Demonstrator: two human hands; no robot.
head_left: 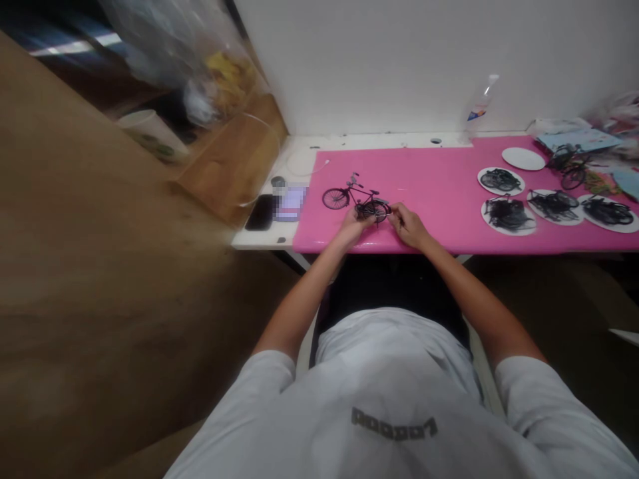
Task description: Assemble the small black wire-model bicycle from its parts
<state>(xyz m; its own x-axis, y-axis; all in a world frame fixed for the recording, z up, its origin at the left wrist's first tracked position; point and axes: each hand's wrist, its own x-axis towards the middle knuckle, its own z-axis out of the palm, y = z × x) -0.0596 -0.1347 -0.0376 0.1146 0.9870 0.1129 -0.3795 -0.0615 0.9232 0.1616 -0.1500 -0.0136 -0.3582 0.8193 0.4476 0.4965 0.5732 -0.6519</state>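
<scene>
A small black model bicycle [353,194] is held upright over the pink mat [424,179], its front wheel and handlebars pointing left. My left hand [352,226] is closed on it, low near the pedals and rear wheel. At the rear wheel's right edge, my right hand [407,225] is pinched, with the fingertips touching or very near the wheel. Whatever lies between those fingertips is too small to make out.
White plates [523,158], several bearing black parts [508,214], sit at the right beside another model bicycle [574,174]. A dark phone [260,213] lies left of the mat. Behind stands a clear bottle [482,103] by the white wall.
</scene>
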